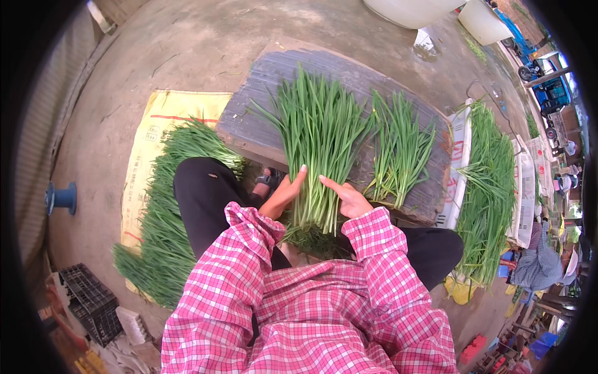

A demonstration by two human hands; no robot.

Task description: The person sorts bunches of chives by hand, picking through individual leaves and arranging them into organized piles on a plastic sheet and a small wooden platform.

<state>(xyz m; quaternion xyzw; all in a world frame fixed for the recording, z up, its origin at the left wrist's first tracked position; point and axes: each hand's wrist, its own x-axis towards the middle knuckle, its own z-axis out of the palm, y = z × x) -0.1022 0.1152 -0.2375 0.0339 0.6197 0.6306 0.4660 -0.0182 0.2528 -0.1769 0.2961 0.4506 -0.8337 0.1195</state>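
A thick bunch of garlic chives (317, 149) lies between my two hands, its leaves fanned over the low wooden board (249, 93) and its pale stem ends hanging off the near edge. My left hand (284, 193) is closed around the bunch's left side, thumb on top. From the right, my right hand (347, 197) grips it with the thumb laid across the stems. The undersides of the fingers are hidden. To the right on the board rests a smaller, looser pile of chives (402, 143). Green trimmings (311, 240) lie below the stem ends, between my knees.
A large heap of chives (168, 206) covers a yellow sack (146, 156) on my left. Another long heap (486, 199) lies on white sacking at the right. Black crates (90, 299) and a blue spool (61, 198) stand far left. Another person (539, 262) sits at the far right.
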